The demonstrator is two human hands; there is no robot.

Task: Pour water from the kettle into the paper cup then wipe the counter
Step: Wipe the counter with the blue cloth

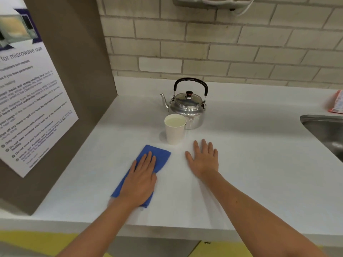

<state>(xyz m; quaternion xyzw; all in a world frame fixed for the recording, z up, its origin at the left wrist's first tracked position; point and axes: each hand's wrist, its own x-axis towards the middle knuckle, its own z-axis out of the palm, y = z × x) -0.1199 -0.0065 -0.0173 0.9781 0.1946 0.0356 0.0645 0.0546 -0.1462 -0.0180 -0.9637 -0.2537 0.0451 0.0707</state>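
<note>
A shiny metal kettle (188, 106) with a black handle stands upright at the back of the white counter (250, 164), spout pointing left. Just in front of it stands a white paper cup (174, 133) holding water. A blue cloth (159, 156) lies folded on the counter to the cup's lower left. My left hand (141, 179) presses flat on the cloth, fingers together, covering its middle. My right hand (203, 158) rests flat on the bare counter, fingers spread, just below and right of the cup, holding nothing.
A brown side panel (74, 86) with a white microwave notice (27, 101) walls off the left. A steel sink (326, 130) is set in the counter at the right, with a red-and-white packet (336, 102) behind it. A tiled wall runs behind.
</note>
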